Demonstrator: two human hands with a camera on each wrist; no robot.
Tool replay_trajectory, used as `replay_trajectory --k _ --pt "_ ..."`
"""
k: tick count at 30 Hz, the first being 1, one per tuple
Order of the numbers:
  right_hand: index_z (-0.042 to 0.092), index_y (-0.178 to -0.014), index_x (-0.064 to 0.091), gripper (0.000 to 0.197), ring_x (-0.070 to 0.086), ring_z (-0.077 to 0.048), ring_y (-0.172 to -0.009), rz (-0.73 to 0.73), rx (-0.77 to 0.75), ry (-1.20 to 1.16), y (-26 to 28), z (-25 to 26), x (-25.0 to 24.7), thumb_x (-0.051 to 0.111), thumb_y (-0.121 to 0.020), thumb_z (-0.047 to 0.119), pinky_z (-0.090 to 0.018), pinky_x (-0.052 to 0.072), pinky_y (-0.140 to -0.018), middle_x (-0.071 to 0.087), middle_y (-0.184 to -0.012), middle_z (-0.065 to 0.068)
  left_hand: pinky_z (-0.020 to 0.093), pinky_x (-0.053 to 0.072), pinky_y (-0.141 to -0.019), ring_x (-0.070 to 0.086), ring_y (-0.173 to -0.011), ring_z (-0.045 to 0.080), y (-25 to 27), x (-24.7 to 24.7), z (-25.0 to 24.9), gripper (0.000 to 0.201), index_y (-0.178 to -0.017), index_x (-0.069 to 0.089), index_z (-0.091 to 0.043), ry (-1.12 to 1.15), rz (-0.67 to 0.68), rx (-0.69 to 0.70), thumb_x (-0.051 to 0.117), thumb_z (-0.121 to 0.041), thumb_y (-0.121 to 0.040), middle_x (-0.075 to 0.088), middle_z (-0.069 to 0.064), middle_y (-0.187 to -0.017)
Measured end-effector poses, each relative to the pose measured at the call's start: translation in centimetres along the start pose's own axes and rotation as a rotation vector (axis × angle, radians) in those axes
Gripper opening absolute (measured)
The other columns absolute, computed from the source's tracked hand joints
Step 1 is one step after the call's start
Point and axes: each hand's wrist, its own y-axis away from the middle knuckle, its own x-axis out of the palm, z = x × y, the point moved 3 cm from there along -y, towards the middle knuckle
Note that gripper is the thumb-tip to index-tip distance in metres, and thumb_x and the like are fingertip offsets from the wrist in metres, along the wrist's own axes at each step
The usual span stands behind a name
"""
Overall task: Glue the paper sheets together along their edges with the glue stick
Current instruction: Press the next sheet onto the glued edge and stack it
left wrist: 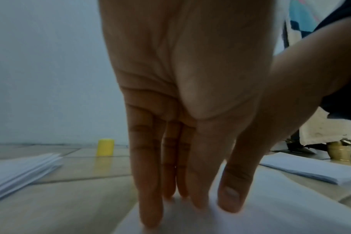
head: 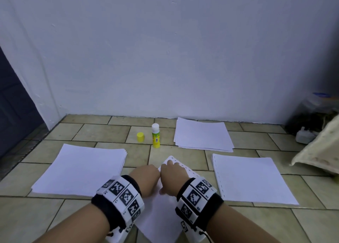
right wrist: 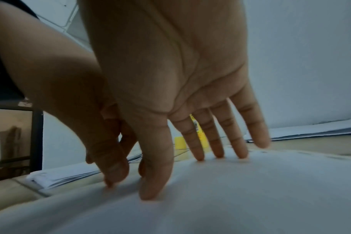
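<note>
A white sheet [head: 161, 215] with punched edge holes lies diagonally on the tiled floor in front of me. Both hands press on its far part side by side: left hand [head: 146, 176] on the sheet's left edge, right hand [head: 172, 173] just right of it. In the left wrist view the left hand [left wrist: 170, 197] has straight fingers with tips on the sheet [left wrist: 250, 218]. In the right wrist view the right hand [right wrist: 190, 166] lies spread, fingertips on the sheet [right wrist: 230, 190]. The uncapped glue stick [head: 155, 136] stands upright beyond the hands, its yellow cap [head: 140, 137] beside it.
Three paper stacks lie around: left [head: 80, 169], right [head: 251, 180], back right [head: 202, 134]. A white wall [head: 165, 59] closes the floor behind. A pale cloth [head: 319, 151], a white plug [head: 304, 136] and dark clutter sit at the far right.
</note>
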Motion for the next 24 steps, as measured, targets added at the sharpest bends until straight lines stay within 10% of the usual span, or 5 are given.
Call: replay_trajectory --k 7,14,24 --pt "0.002 -0.143 0.026 0.067 0.041 -0.031 -0.128 0.076 -0.212 -0.075 -0.6 0.6 -0.2 0.061 -0.085 0.002 -0.043 0.033 -0.105 0.029 -0.147 -0.014 0.033 0.041 -0.104 0.041 -0.128 0.019 -1.2 2.0 2.6 0.095 -0.144 0.027 -0.008 0.265 -0.056 -0.048 0.078 -0.044 -0.072 0.029 0.003 -0.145" --pt "0.013 -0.153 0.01 0.082 0.023 -0.023 -0.143 0.128 -0.137 -0.104 0.1 -2.9 0.1 0.061 -0.091 0.029 -0.04 0.022 -0.117 0.003 -0.161 -0.001 0.037 0.026 -0.116 0.021 -0.145 0.019 -0.8 2.7 3.3 0.105 -0.154 0.004 -0.009 0.171 0.023 -0.046 0.064 -0.057 -0.082 0.003 0.001 -0.161" --pt "0.015 -0.151 0.018 0.09 0.034 -0.023 -0.136 0.094 0.003 -0.122 2.3 -7.3 0.4 0.069 -0.083 0.043 -0.037 0.031 -0.112 0.029 -0.154 -0.001 0.043 0.022 -0.116 0.01 -0.147 0.019 -1.0 2.3 3.1 0.101 -0.153 0.008 -0.009 0.017 0.019 -0.05 0.055 -0.065 -0.084 0.006 0.003 -0.161"
